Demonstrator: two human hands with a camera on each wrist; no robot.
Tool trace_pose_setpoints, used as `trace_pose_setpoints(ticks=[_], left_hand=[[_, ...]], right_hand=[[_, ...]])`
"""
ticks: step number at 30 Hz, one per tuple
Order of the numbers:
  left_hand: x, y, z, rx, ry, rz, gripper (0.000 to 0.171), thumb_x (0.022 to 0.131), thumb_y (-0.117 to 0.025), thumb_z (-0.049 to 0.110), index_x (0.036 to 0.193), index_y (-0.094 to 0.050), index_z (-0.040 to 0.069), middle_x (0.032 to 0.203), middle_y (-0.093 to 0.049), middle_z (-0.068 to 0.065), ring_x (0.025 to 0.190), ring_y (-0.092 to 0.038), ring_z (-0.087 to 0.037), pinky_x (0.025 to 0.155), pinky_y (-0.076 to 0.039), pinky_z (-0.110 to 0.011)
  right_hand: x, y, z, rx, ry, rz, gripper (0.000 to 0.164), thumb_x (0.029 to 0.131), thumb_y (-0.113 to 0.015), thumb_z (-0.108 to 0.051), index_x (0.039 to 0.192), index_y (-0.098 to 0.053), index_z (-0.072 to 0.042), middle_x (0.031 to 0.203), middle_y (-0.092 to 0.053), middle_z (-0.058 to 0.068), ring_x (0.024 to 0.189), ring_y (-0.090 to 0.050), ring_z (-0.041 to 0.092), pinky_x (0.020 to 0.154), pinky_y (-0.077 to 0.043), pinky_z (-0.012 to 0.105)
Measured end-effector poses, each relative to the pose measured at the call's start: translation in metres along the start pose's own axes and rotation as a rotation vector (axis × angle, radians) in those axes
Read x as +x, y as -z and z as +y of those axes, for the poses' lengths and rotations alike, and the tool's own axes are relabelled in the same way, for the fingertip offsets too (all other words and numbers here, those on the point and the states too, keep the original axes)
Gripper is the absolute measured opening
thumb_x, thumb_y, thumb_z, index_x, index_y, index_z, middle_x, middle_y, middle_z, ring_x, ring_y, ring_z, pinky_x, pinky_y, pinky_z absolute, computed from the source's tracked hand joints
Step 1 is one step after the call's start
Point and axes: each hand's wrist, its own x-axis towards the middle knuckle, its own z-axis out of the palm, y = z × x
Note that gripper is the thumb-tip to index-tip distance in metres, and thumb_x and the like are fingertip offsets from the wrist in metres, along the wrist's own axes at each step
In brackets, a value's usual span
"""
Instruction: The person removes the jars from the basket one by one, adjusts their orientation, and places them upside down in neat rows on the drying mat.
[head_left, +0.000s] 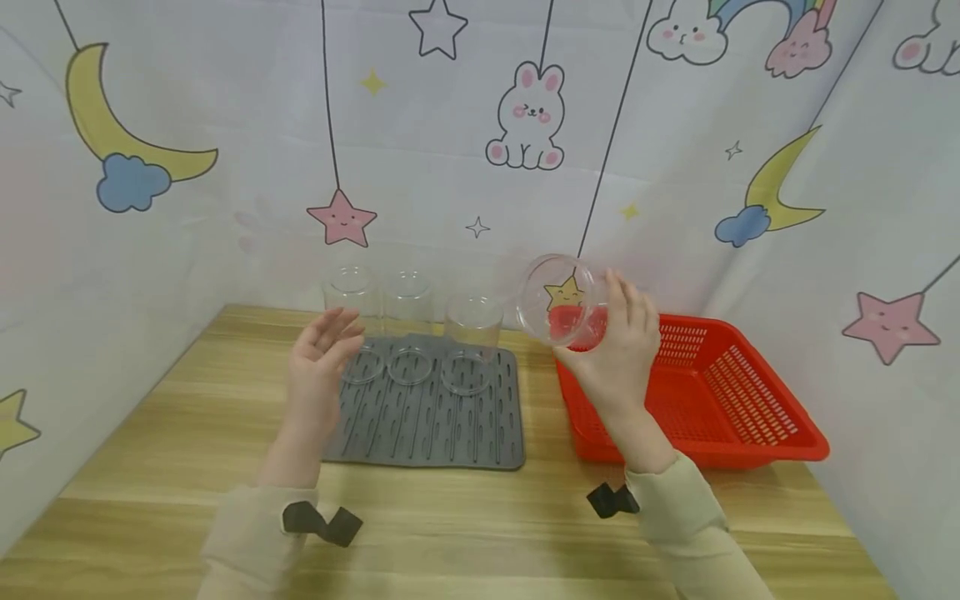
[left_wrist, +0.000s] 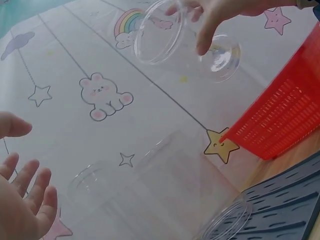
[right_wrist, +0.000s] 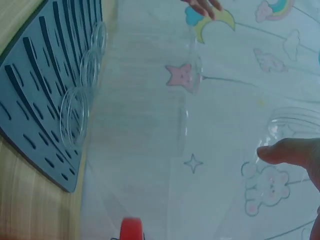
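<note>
My right hand (head_left: 621,354) grips a clear plastic jar (head_left: 540,304) by its side, raised in front of the back sheet near the red basket. The jar is tilted so its round rim shows, and the thumb presses its wall in the right wrist view. Three more clear jars (head_left: 471,333) stand in a row along the back of a grey slotted drying mat (head_left: 435,425). My left hand (head_left: 318,358) is raised before the leftmost jar, holding nothing, its fingers loosely bent. In the left wrist view its fingers (left_wrist: 37,192) spread apart from the thumb.
A red plastic basket (head_left: 750,454) with perforated walls stands at the right of the wooden table (head_left: 450,533). Behind the table hangs a white sheet (head_left: 450,150) printed with stars, moons and rabbits. A black strap (head_left: 322,523) is on the left sleeve.
</note>
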Motion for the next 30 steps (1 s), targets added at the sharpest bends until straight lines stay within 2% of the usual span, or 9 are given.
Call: trace_pose_setpoints(ticks=[4, 6, 9, 14, 18, 22, 26, 30], left_hand=[[-0.008, -0.012, -0.002, 0.085, -0.005, -0.14, 0.054, 0.095, -0.052, 0.0, 0.146, -0.035, 0.012, 0.144, -0.049, 0.0, 0.133, -0.045, -0.017, 0.119, -0.029, -0.04], [-0.01, -0.017, -0.003, 0.115, -0.015, -0.217, 0.064, 0.094, -0.052, 0.001, 0.152, -0.024, 0.009, 0.154, -0.037, -0.007, 0.141, -0.037, -0.022, 0.123, -0.02, -0.048], [-0.014, -0.022, -0.007, 0.154, -0.022, -0.319, 0.073, 0.093, -0.053, 0.002, 0.156, -0.015, 0.01, 0.161, -0.025, -0.011, 0.148, -0.026, -0.031, 0.122, -0.012, -0.058], [-0.017, -0.03, -0.016, 0.226, 0.005, -0.438, 0.082, 0.092, -0.059, 0.007, 0.157, -0.009, 0.014, 0.163, -0.018, -0.011, 0.149, -0.021, -0.034, 0.118, -0.015, -0.066], [-0.02, -0.035, -0.019, 0.224, 0.037, -0.482, 0.092, 0.089, -0.069, 0.015, 0.158, -0.008, 0.018, 0.164, -0.017, -0.011, 0.149, -0.023, -0.033, 0.116, -0.02, -0.067], [-0.022, -0.037, -0.02, 0.209, 0.041, -0.507, 0.099, 0.086, -0.075, 0.02, 0.158, -0.007, 0.021, 0.163, -0.017, -0.009, 0.148, -0.024, -0.033, 0.115, -0.022, -0.067], [-0.022, -0.038, -0.021, 0.219, 0.043, -0.519, 0.101, 0.083, -0.077, 0.018, 0.158, -0.009, 0.025, 0.163, -0.019, -0.006, 0.148, -0.025, -0.032, 0.115, -0.028, -0.062], [-0.021, -0.04, -0.024, 0.259, 0.044, -0.509, 0.1, 0.082, -0.078, 0.015, 0.157, -0.012, 0.023, 0.162, -0.022, -0.008, 0.148, -0.024, -0.034, 0.115, -0.029, -0.059]], right_hand=[[-0.011, -0.008, -0.018, -0.074, 0.13, 0.027, 0.097, 0.062, -0.091, -0.026, 0.144, -0.042, -0.012, 0.144, -0.046, 0.014, 0.132, -0.037, 0.038, 0.105, -0.036, 0.06], [-0.016, -0.013, -0.025, -0.096, 0.175, 0.044, 0.097, 0.059, -0.092, -0.025, 0.143, -0.044, -0.012, 0.142, -0.048, 0.014, 0.13, -0.039, 0.037, 0.101, -0.038, 0.058], [-0.024, -0.021, -0.032, -0.13, 0.221, 0.067, 0.093, 0.059, -0.09, -0.024, 0.14, -0.047, -0.013, 0.14, -0.05, 0.013, 0.126, -0.042, 0.036, 0.094, -0.042, 0.055], [-0.038, -0.032, -0.04, -0.191, 0.267, 0.057, 0.095, 0.055, -0.091, -0.023, 0.139, -0.047, -0.014, 0.137, -0.051, 0.012, 0.123, -0.042, 0.034, 0.085, -0.043, 0.052], [-0.047, -0.036, -0.045, -0.213, 0.288, 0.035, 0.102, 0.051, -0.094, -0.023, 0.141, -0.045, -0.015, 0.139, -0.05, 0.011, 0.124, -0.041, 0.034, 0.086, -0.042, 0.052], [-0.053, -0.04, -0.05, -0.217, 0.31, 0.034, 0.103, 0.05, -0.095, -0.025, 0.14, -0.047, -0.017, 0.138, -0.05, 0.011, 0.124, -0.041, 0.033, 0.086, -0.041, 0.051], [-0.057, -0.043, -0.053, -0.225, 0.322, 0.03, 0.102, 0.049, -0.097, -0.028, 0.139, -0.049, -0.018, 0.138, -0.05, 0.01, 0.124, -0.041, 0.032, 0.086, -0.041, 0.05], [-0.061, -0.045, -0.056, -0.237, 0.325, 0.024, 0.102, 0.05, -0.097, -0.029, 0.139, -0.049, -0.019, 0.138, -0.05, 0.01, 0.124, -0.042, 0.032, 0.086, -0.041, 0.05]])
